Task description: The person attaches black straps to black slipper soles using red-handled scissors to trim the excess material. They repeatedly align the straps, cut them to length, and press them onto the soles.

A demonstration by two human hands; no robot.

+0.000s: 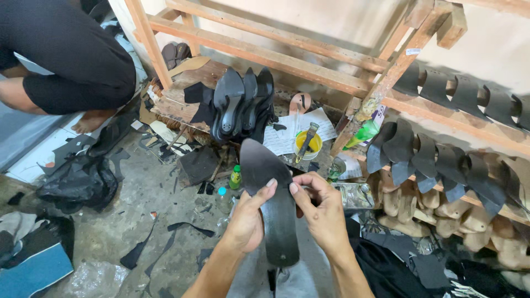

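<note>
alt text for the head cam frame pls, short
Seen from above, a person's left hand and right hand grip a black pointed shoe sole over a littered workshop floor. Behind it, more black soles lean on a wooden rack, beside a yellow glue pot. Another person crouches at upper left.

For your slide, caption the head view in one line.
Both hands, left and right, grip a black shoe sole above a littered floor.
</note>
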